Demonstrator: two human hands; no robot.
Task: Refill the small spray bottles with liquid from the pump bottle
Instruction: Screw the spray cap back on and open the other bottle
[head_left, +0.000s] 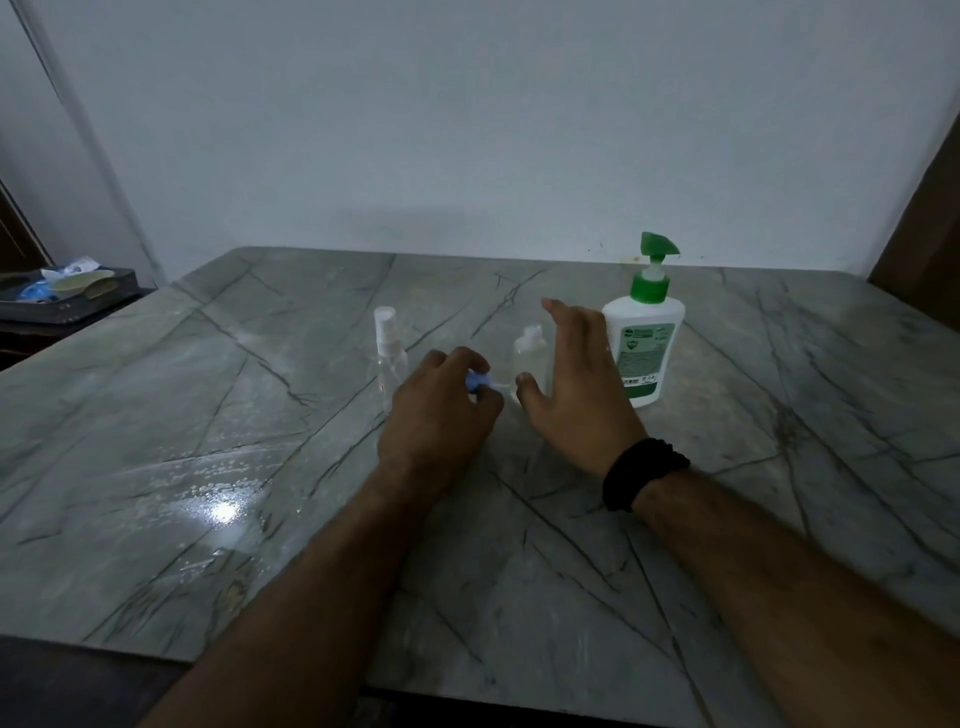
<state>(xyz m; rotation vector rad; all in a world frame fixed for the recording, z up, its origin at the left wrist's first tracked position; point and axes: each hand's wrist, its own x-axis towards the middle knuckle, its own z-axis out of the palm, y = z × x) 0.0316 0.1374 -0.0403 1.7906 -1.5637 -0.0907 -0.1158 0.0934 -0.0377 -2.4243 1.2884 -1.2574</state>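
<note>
Your left hand (439, 410) pinches a small blue spray cap (477, 382) while your right hand (571, 384) hangs released beside the light, tippy, slick short spray bottle (529, 358) mid-table; take it by the body; the pump bottle (644, 348) label at right is unreadable.

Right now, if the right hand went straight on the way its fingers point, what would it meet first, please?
Probably nothing on the table: the open right hand points away between the small bottle and the pump bottle, towards the wall. Depth is unclear, so it might brush the pump bottle.
</note>
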